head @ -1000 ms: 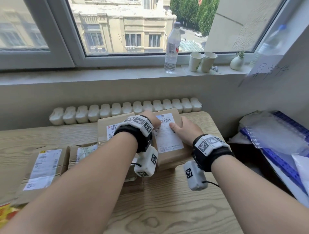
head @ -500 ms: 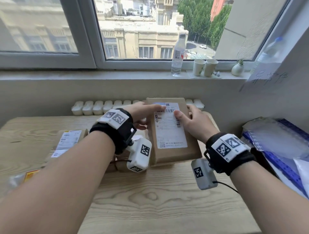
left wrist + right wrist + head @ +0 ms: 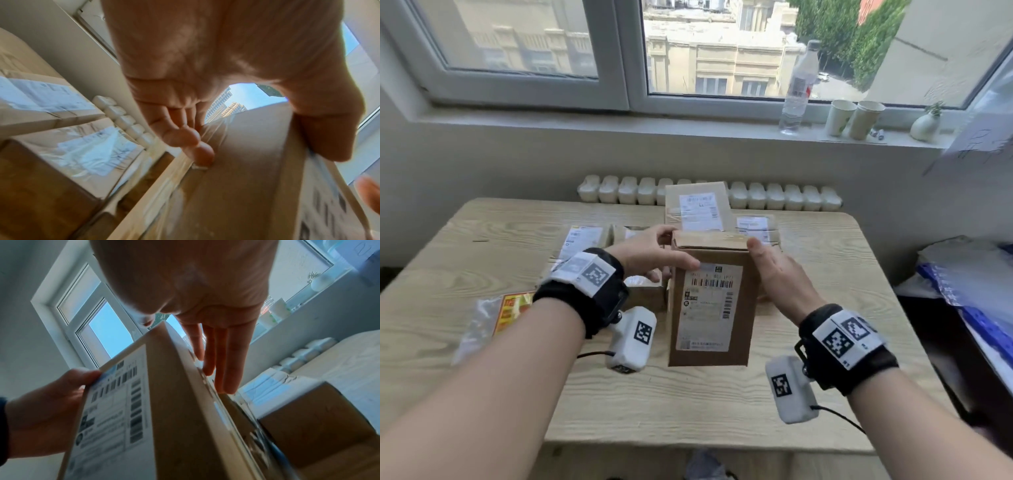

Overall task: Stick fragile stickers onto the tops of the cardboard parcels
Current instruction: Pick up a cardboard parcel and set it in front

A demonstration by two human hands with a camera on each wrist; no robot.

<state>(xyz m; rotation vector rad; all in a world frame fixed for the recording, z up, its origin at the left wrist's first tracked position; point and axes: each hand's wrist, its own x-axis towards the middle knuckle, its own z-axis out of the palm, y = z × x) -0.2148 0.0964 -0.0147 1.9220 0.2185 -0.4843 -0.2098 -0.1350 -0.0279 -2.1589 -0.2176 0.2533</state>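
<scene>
I hold a brown cardboard parcel (image 3: 709, 308) upright above the wooden table (image 3: 688, 404), its white shipping label facing me. My left hand (image 3: 650, 255) grips its upper left edge, thumb on the label's top corner and fingers on the side wall (image 3: 236, 178). My right hand (image 3: 777, 274) presses the right side with straight fingers (image 3: 224, 369), thumb near the top corner. The left thumb (image 3: 82, 376) shows on the label in the right wrist view. A clear bag of red and yellow stickers (image 3: 500, 311) lies at the table's left.
Other labelled parcels lie behind the held one: a tall one (image 3: 700, 205), flat ones at left (image 3: 582, 238) and right (image 3: 753, 228). A radiator (image 3: 619, 190) runs behind the table. A bottle (image 3: 798, 89), cups (image 3: 854, 118) and a vase (image 3: 924, 125) stand on the sill. Blue plastic sheeting (image 3: 969, 281) lies at right.
The parcel lay flat on the stack; both hands have lifted it, tipped it upright and drawn it toward me. The head view has shifted to the right.
</scene>
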